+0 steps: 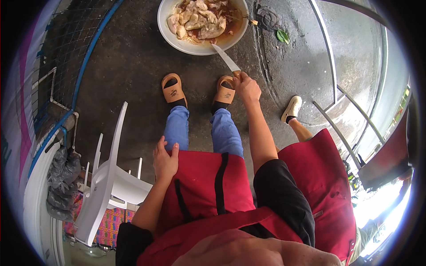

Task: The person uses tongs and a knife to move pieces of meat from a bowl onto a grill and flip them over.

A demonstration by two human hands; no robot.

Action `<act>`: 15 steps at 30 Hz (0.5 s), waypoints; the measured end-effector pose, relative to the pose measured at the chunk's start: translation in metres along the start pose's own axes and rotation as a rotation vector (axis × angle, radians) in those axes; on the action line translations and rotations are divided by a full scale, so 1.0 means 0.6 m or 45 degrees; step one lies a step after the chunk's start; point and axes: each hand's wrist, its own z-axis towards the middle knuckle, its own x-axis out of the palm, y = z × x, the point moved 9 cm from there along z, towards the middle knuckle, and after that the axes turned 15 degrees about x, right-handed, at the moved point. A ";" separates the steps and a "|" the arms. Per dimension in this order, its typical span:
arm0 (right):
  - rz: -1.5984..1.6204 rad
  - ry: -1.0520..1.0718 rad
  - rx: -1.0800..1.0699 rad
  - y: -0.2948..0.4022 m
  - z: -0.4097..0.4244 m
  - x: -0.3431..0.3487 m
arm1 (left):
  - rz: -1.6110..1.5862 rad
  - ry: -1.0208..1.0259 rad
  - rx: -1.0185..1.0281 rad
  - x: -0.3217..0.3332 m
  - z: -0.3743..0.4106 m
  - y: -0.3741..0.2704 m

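My right hand grips the wooden handle of a kitchen knife, its blade aimed away from me. The knife's tip overlaps the near rim of a wide pale basin; whether it touches is unclear. Inside the basin, pale meat pieces, which look like chicken, lie in reddish-brown liquid. My left hand rests on my leg at the edge of my red apron, holding nothing, thumb apart from the fingers. Below the knife hand is one of my tan slides.
A white plastic chair stands at my left, near black plastic bags and a blue-framed wire mesh. To my right are another person's leg and pale clog. A green leaf and crumpled dark material lie on the wet floor.
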 end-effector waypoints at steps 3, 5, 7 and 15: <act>-0.059 -0.034 -0.043 0.009 0.005 0.004 | -0.001 0.011 0.006 -0.001 0.002 -0.001; -0.070 -0.053 -0.039 0.019 0.024 0.017 | 0.002 0.004 0.010 -0.002 0.003 0.000; -0.057 -0.079 0.011 0.023 0.050 0.028 | 0.002 0.007 0.002 -0.003 0.002 0.002; 0.048 -0.059 -0.050 0.000 0.108 0.048 | 0.003 0.022 -0.001 -0.003 0.010 0.001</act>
